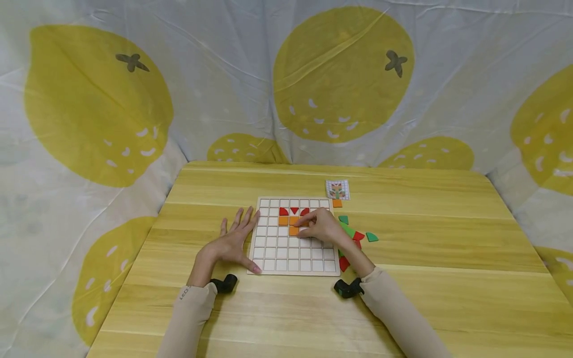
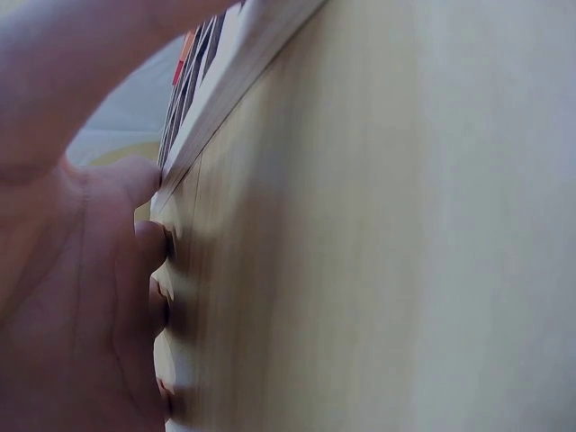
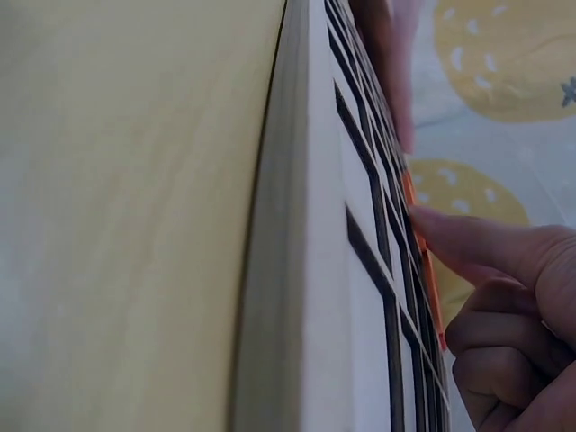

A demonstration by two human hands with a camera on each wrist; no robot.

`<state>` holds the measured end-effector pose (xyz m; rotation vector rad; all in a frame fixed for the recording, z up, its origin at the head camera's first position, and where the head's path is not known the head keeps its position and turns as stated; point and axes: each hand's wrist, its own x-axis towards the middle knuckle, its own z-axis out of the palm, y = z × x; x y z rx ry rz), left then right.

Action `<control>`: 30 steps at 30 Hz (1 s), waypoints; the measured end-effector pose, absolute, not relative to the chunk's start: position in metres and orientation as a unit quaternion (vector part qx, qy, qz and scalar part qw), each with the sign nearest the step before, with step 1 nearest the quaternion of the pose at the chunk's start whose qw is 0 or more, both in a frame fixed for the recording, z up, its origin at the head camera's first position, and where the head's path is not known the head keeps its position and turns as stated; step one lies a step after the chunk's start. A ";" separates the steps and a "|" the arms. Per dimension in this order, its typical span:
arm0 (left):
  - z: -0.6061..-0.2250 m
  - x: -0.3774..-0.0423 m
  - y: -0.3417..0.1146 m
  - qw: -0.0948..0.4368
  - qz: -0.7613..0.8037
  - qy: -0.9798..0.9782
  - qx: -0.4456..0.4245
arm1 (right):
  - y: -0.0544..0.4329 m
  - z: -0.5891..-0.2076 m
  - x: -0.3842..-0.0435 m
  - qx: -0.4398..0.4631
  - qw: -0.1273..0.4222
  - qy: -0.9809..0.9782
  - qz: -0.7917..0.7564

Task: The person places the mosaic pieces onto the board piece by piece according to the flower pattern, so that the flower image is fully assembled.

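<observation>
The white grid board (image 1: 293, 253) lies flat on the table. My left hand (image 1: 230, 244) is spread along its left side, thumb at the lower left corner and index fingertip at the upper left edge. In the left wrist view the palm (image 2: 67, 297) faces the board's side. My right hand (image 1: 321, 226) is over the board, its thumb and index finger at an orange square tile (image 1: 293, 231) in a middle cell. The right wrist view shows its thumb (image 3: 468, 238) against orange, other fingers curled. Above lie more orange squares (image 1: 283, 221) and red pieces (image 1: 294, 211).
Right of the board lie loose green and red pieces (image 1: 358, 236), partly under the right forearm, with a green quarter piece (image 1: 372, 237) farther out. A small printed pattern card (image 1: 337, 189) and an orange square (image 1: 337, 203) are near the upper right corner. Lemon-print cloth (image 1: 233, 84) hangs behind.
</observation>
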<state>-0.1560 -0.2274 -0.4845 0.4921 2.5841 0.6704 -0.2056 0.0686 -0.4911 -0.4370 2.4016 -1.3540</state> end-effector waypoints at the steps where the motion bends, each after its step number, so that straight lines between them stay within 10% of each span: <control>1: -0.485 -0.156 -0.228 0.213 0.240 0.931 0.177 | 0.068 -0.491 -0.206 -0.158 0.172 0.846 -0.480; 30: -0.485 -0.155 -0.228 0.210 0.239 0.931 0.181 | 0.177 -0.485 -0.235 -0.049 0.140 0.859 -0.490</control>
